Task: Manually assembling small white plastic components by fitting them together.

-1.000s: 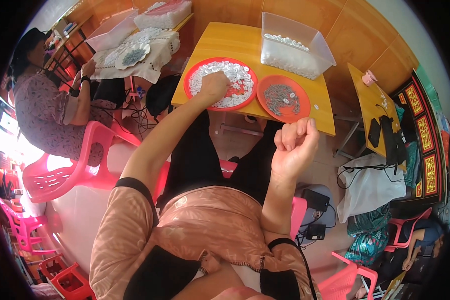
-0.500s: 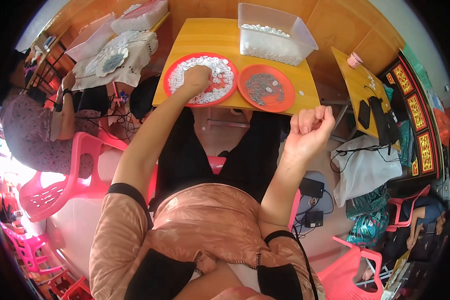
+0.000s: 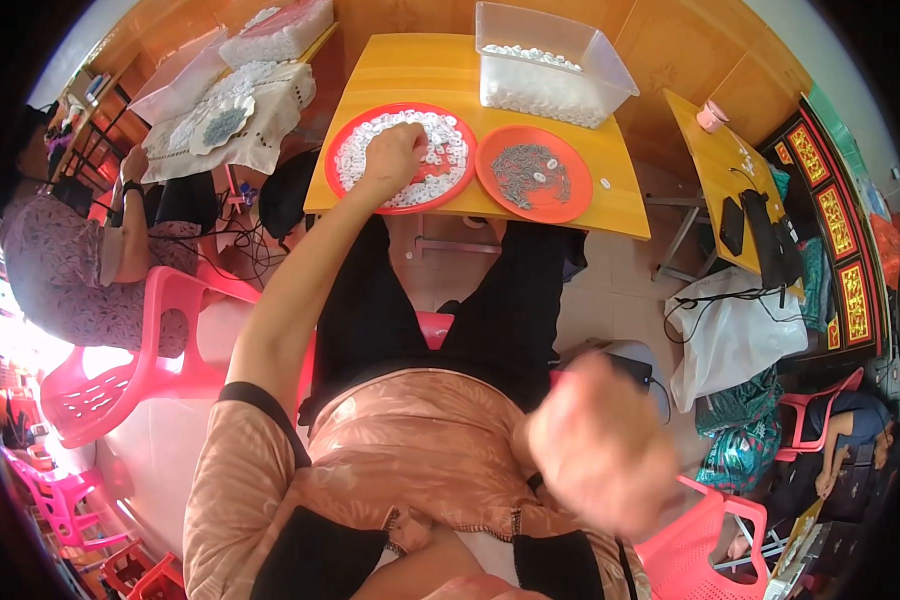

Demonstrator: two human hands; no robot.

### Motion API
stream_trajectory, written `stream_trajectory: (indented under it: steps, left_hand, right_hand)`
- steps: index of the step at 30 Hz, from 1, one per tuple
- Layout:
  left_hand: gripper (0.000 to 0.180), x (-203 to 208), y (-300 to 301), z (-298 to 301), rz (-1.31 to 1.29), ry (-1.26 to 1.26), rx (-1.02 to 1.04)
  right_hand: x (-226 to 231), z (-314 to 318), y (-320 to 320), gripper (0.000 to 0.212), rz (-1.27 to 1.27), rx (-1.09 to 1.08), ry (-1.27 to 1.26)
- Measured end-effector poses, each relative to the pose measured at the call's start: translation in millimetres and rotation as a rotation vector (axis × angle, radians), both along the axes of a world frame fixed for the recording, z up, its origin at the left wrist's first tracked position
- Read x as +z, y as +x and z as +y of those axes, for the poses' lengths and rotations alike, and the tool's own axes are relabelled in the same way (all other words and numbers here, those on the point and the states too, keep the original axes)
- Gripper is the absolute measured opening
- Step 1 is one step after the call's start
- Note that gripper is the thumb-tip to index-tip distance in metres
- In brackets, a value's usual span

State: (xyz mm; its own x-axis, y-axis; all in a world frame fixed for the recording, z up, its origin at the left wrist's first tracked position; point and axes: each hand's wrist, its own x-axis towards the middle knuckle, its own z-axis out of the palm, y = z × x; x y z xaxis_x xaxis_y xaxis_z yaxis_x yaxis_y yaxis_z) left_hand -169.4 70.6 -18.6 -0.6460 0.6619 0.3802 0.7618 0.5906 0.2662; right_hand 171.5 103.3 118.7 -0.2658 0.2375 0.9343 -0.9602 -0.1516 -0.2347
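Observation:
My left hand rests on a red round tray filled with small white plastic pieces, each with a hole or slot. Its fingers are curled and close together among the pieces, and what they pinch is hidden. Right of that tray, an orange-red plate bears a heap of tiny grey metal parts, with at least one white piece on top. My right hand is raised in front of my body, off the table, and smeared by motion, so its fingers cannot be made out.
A clear bin of white pieces stands at the table's back right. Far left, a person sits by a cloth-covered table. Pink chairs stand at left. A side table and white bag are at right.
My right hand has come down and back from beside the plate toward my body, turning from a curled fist into a blur. The left hand stays on the red tray, nearly unmoved.

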Motion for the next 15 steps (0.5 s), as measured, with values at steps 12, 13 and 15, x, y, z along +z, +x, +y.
stream_trajectory:
  steps: [12, 13, 15]
  left_hand:
    - [0.027, 34, 139, -50, -1.482, 1.057, -0.217]
    - [0.031, 32, 147, -53, -1.553, 1.059, -0.218]
    - [0.029, 20, 154, -60, -1.647, 1.03, -0.24]
  right_hand:
    - [26, -36, 7, 0.031, 0.698, 0.033, 0.177]
    - [28, -38, 7, 0.03, 0.639, 0.085, 0.157]
    - [29, -40, 6, 0.03, 0.578, 0.133, 0.135]
